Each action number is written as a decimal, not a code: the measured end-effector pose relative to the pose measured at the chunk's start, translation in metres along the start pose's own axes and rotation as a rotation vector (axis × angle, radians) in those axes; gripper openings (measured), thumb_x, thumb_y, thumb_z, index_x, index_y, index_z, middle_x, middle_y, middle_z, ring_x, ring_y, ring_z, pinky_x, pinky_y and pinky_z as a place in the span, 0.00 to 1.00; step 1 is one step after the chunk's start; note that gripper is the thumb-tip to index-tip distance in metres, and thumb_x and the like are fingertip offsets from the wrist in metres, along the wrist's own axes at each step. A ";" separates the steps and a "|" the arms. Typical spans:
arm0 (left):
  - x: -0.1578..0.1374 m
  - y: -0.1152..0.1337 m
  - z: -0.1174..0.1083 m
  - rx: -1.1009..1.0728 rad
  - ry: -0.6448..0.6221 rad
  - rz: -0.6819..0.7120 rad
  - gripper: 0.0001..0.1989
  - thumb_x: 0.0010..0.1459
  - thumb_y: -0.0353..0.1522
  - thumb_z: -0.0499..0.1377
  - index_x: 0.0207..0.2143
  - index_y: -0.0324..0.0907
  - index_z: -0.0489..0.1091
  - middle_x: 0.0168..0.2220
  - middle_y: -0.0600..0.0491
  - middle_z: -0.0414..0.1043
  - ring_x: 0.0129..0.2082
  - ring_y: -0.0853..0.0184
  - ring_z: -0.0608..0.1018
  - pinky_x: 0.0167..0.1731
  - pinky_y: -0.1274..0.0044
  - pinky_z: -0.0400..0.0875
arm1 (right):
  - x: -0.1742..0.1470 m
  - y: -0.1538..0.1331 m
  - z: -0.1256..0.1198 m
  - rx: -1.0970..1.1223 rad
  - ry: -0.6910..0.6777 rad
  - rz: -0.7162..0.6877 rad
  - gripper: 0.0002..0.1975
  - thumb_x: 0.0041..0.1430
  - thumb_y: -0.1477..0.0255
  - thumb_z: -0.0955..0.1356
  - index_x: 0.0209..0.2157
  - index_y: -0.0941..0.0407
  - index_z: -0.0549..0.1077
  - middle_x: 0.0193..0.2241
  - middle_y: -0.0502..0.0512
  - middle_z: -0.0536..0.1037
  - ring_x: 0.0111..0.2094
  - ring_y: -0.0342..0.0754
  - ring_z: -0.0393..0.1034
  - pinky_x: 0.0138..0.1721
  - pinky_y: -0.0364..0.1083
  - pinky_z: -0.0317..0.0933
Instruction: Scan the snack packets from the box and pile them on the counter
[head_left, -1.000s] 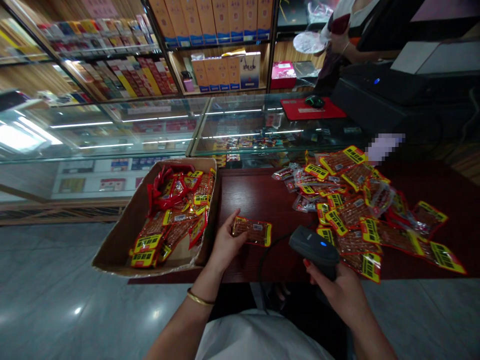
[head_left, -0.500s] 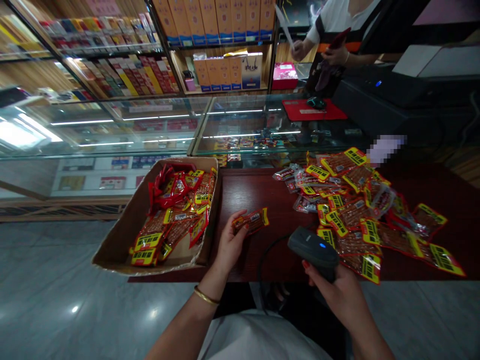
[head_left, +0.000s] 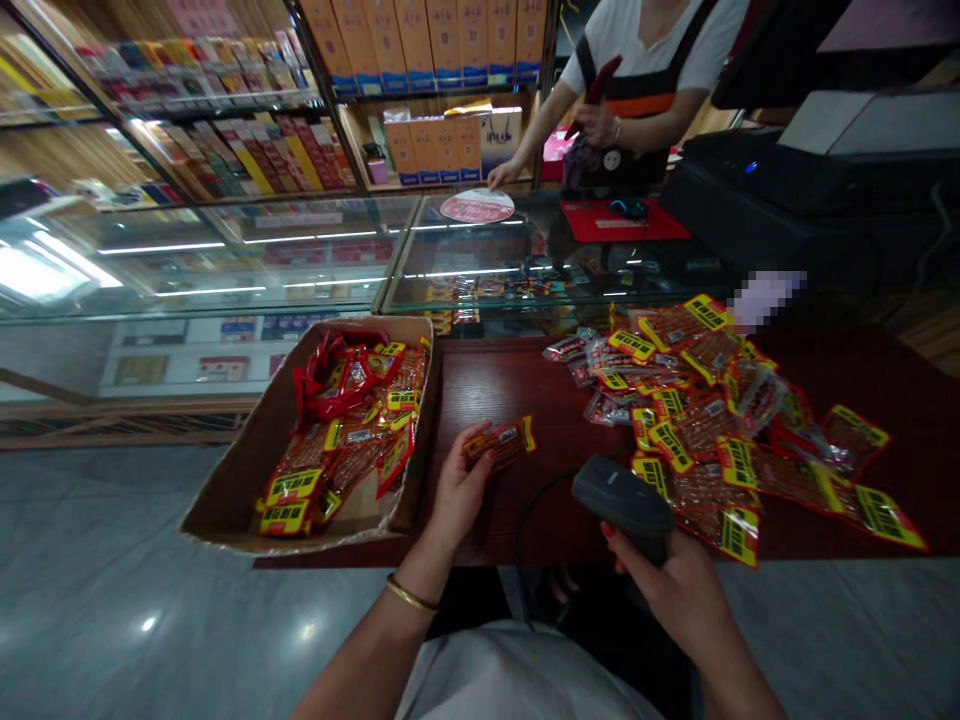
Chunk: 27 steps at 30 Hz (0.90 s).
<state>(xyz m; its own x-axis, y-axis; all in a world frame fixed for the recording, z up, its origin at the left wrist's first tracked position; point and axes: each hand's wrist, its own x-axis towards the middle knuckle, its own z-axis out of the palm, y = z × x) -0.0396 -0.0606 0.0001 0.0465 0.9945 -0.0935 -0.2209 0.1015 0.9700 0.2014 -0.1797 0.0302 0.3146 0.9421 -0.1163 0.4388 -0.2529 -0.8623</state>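
Observation:
Between the thumb and fingers of my left hand is a small snack packet with a yellow end, held just above the dark wooden table. My right hand is wrapped around a dark barcode scanner, whose head points toward the packet. The scanner's blue light, seen earlier, does not show. Right of the scanner spreads a pile of red and yellow snack packets. On the left, a cardboard box holds more such packets and red plastic wrapping.
Behind the table runs a glass display counter. Across it stands a person, one hand on a round red and white fan lying at the glass. A computer mouse rests on a red mat. A dark machine stands at right.
The person across the counter has leaned in and brought the round fan down onto the glass. The scanner's blue light has gone off. My hands have hardly moved.

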 end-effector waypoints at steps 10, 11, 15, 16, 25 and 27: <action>0.001 0.039 0.031 -0.085 0.094 -0.150 0.22 0.55 0.38 0.64 0.52 0.42 0.73 0.47 0.47 0.82 0.46 0.57 0.84 0.50 0.68 0.77 | 0.001 0.002 -0.006 0.051 0.085 -0.033 0.16 0.55 0.55 0.71 0.27 0.53 0.79 0.20 0.54 0.81 0.24 0.54 0.77 0.31 0.49 0.71; 0.004 0.046 0.041 -0.108 0.060 -0.151 0.23 0.54 0.38 0.65 0.53 0.43 0.72 0.49 0.47 0.82 0.45 0.58 0.84 0.48 0.68 0.78 | 0.001 0.003 -0.007 0.066 0.102 -0.027 0.15 0.55 0.56 0.71 0.27 0.53 0.79 0.20 0.53 0.80 0.24 0.54 0.77 0.30 0.48 0.71; 0.024 0.067 0.102 -0.195 -0.175 -0.183 0.23 0.53 0.37 0.70 0.50 0.45 0.70 0.51 0.47 0.80 0.43 0.59 0.84 0.44 0.67 0.80 | -0.002 0.006 -0.010 0.171 0.157 0.036 0.12 0.53 0.59 0.71 0.28 0.54 0.77 0.18 0.51 0.79 0.20 0.51 0.75 0.26 0.47 0.69; 0.031 0.068 0.121 -0.203 -0.235 -0.195 0.22 0.53 0.35 0.70 0.49 0.44 0.71 0.49 0.47 0.81 0.42 0.60 0.84 0.44 0.68 0.80 | -0.003 0.007 -0.012 0.197 0.157 0.052 0.11 0.53 0.60 0.72 0.29 0.54 0.77 0.18 0.51 0.79 0.20 0.51 0.75 0.25 0.46 0.68; 0.088 0.057 0.291 -0.098 -0.476 -0.224 0.20 0.56 0.27 0.65 0.51 0.41 0.71 0.39 0.50 0.80 0.38 0.67 0.82 0.39 0.76 0.76 | -0.011 0.009 -0.021 0.254 0.216 0.092 0.14 0.51 0.57 0.73 0.26 0.53 0.77 0.17 0.51 0.79 0.18 0.51 0.74 0.21 0.45 0.67; 0.089 0.061 0.298 -0.073 -0.534 -0.128 0.22 0.55 0.26 0.64 0.53 0.41 0.71 0.44 0.47 0.81 0.44 0.63 0.82 0.46 0.72 0.77 | -0.011 0.012 -0.020 0.263 0.230 0.116 0.14 0.50 0.56 0.74 0.26 0.53 0.77 0.17 0.51 0.80 0.18 0.52 0.75 0.21 0.45 0.67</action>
<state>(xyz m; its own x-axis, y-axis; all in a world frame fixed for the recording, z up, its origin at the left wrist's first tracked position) 0.2418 0.0265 0.1175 0.5605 0.8256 -0.0647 -0.2473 0.2414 0.9384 0.2198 -0.1969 0.0312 0.5433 0.8290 -0.1324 0.1672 -0.2614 -0.9506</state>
